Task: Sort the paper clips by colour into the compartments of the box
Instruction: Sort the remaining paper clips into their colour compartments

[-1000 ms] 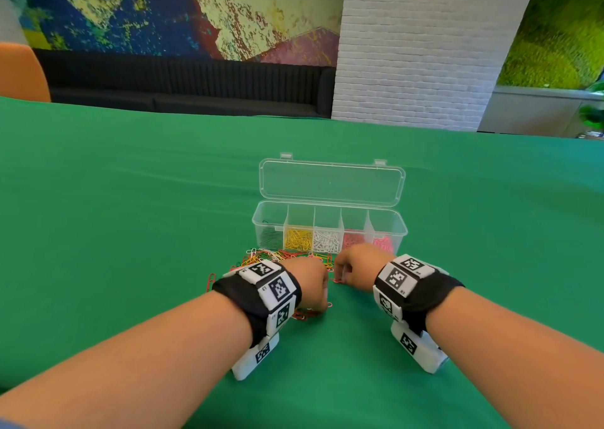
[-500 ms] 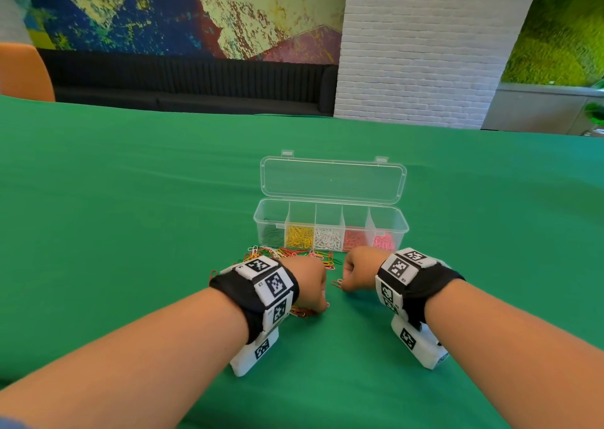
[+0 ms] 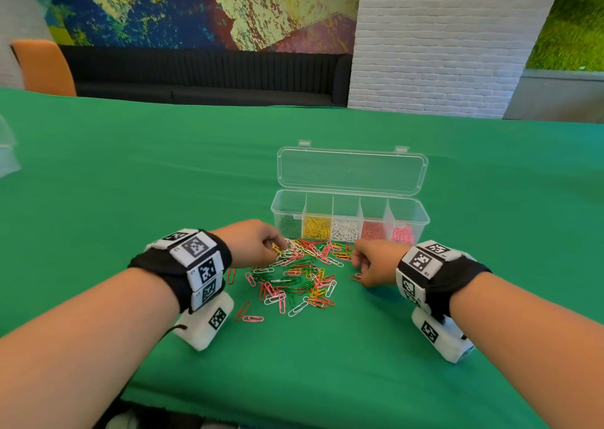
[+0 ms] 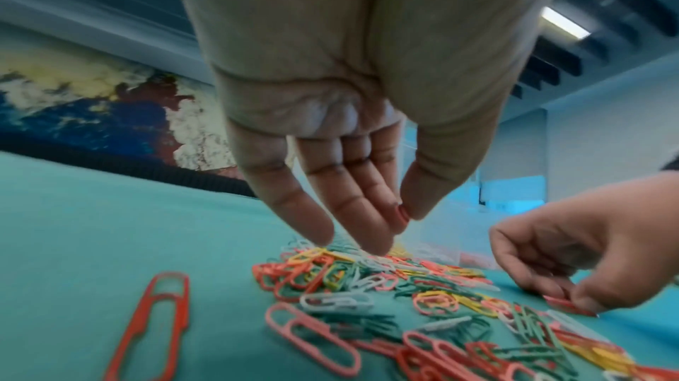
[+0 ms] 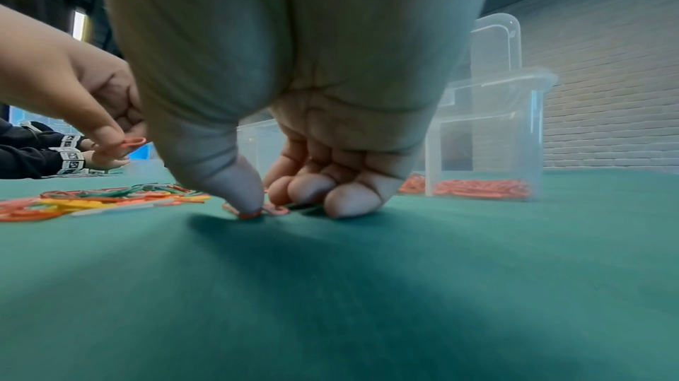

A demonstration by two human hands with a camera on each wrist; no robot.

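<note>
My left hand (image 4: 367,126) pinches a red paper clip (image 4: 402,214) between thumb and fingertip above the heap of plastic-coated wire clips (image 3: 294,275) on the green-clothed counter (image 3: 130,183). My right hand (image 3: 372,262) grips another red clip (image 5: 253,213) against the cloth, thumb pressing down. Only the head view shows the clear, ribbed five-compartment box (image 3: 349,216) just behind the heap, lid open; only the right wrist view shows another person's sleeves (image 5: 25,149).
</note>
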